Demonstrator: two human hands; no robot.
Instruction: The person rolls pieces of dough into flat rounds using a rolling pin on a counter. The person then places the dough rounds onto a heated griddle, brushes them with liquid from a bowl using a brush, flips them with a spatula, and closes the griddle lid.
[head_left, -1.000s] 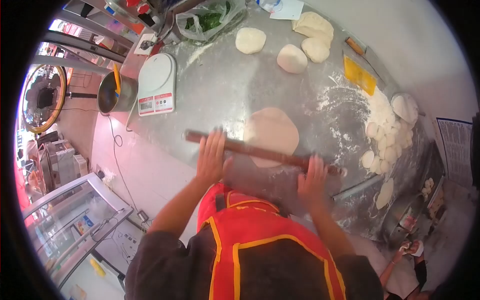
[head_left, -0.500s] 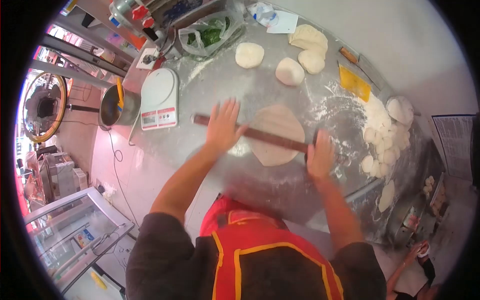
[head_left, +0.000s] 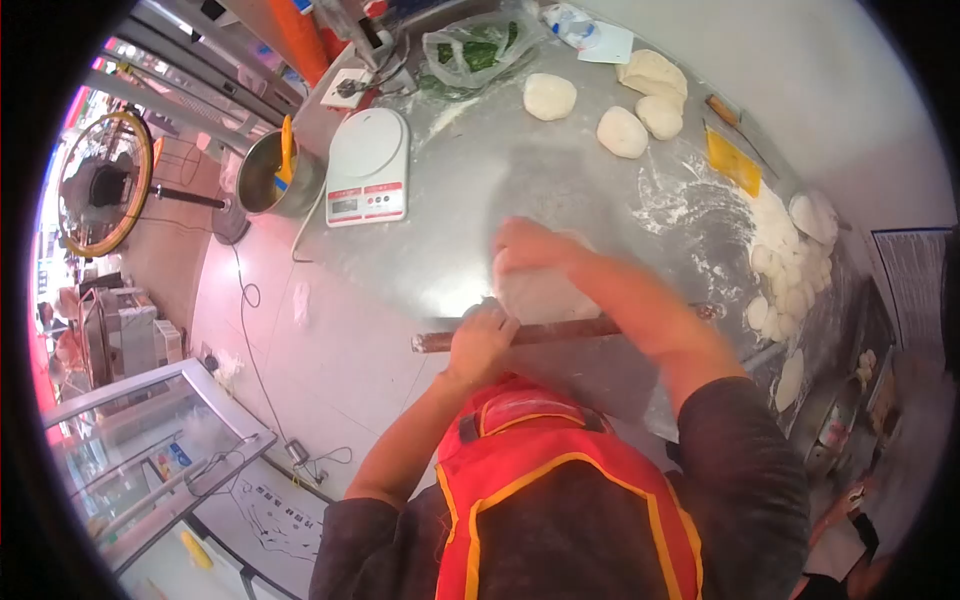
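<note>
A flat sheet of dough (head_left: 548,297) lies on the metal table (head_left: 450,200), partly hidden by my right arm. My right hand (head_left: 525,245) reaches across to the far left edge of the dough, its fingers closed on that edge. My left hand (head_left: 484,340) is at the near left side of the dough, fingers bent together; they rest at the rolling pin, and what they pinch is hidden. The dark rolling pin (head_left: 570,330) lies along the near table edge, below the dough.
A white scale (head_left: 368,150) and a metal pot (head_left: 275,175) are at the left. Dough balls (head_left: 549,97), a bag of greens (head_left: 480,55) and a yellow scraper (head_left: 733,162) lie at the back. Floured dough pieces (head_left: 785,285) are at the right. Another person's hand (head_left: 850,497) shows lower right.
The rolling pin has come off the dough toward the near edge. My right hand has left its end and crossed to the dough's far left edge. My left hand has moved nearer my body.
</note>
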